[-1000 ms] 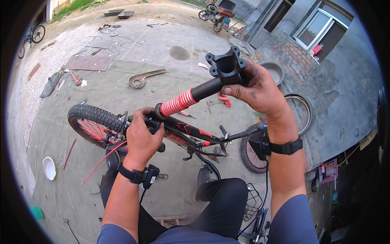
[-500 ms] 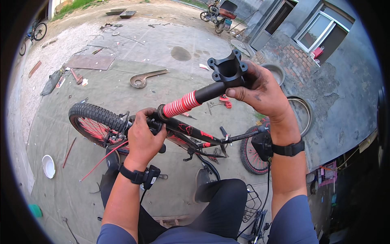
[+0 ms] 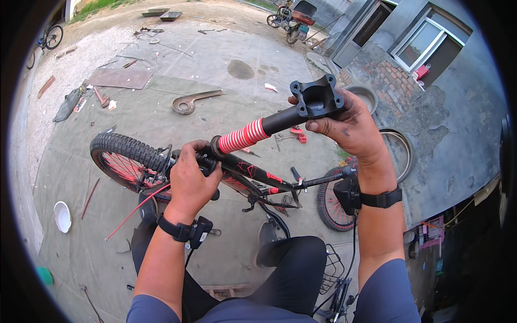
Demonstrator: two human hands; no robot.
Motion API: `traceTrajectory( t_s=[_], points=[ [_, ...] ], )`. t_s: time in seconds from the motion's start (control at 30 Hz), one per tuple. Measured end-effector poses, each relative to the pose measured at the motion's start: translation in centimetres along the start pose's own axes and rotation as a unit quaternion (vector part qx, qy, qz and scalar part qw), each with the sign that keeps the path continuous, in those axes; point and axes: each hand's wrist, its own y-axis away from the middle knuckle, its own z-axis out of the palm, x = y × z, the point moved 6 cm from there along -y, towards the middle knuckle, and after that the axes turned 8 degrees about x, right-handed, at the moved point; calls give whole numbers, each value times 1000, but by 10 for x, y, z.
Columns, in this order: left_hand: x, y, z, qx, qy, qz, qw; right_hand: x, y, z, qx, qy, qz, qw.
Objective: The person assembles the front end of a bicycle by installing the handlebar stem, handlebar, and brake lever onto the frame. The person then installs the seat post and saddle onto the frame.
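A black bicycle frame (image 3: 253, 171) with red markings slants across the middle, its knobby front wheel (image 3: 126, 161) to the left and rear wheel (image 3: 336, 200) to the right. My left hand (image 3: 191, 180) is wrapped round the frame's head tube, which the fingers partly hide. Out of the tube's end rises a steering column with red-and-white striped rings (image 3: 242, 135). A black handlebar stem (image 3: 315, 98) with an open four-hole clamp tops the column. Closed round the stem's side is my right hand (image 3: 353, 126), thumb underneath. No handlebar shows in the clamp.
A curved metal chain guard (image 3: 188, 102) lies on the grey ground sheet. A white bowl (image 3: 62, 217) and a thin rod (image 3: 90, 199) are at left. A loose tyre (image 3: 401, 153) rests by the wall at right. A wire basket (image 3: 333, 266) is beside my knee.
My right hand has turned the stem slightly, so its clamp faces more toward me, and moved a little right. My left hand keeps its hold.
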Motion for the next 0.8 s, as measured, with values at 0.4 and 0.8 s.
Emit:
traceTrajectory(
  t_s=[0.4, 0.8],
  points=[
    [0, 0, -2, -5, -2, 6, 1000, 7, 3, -5, 20, 9, 26, 999],
    [-2, 2, -2, -8, 2, 1, 1000, -23, 1, 16, 41, 165, -74, 983]
  ],
)
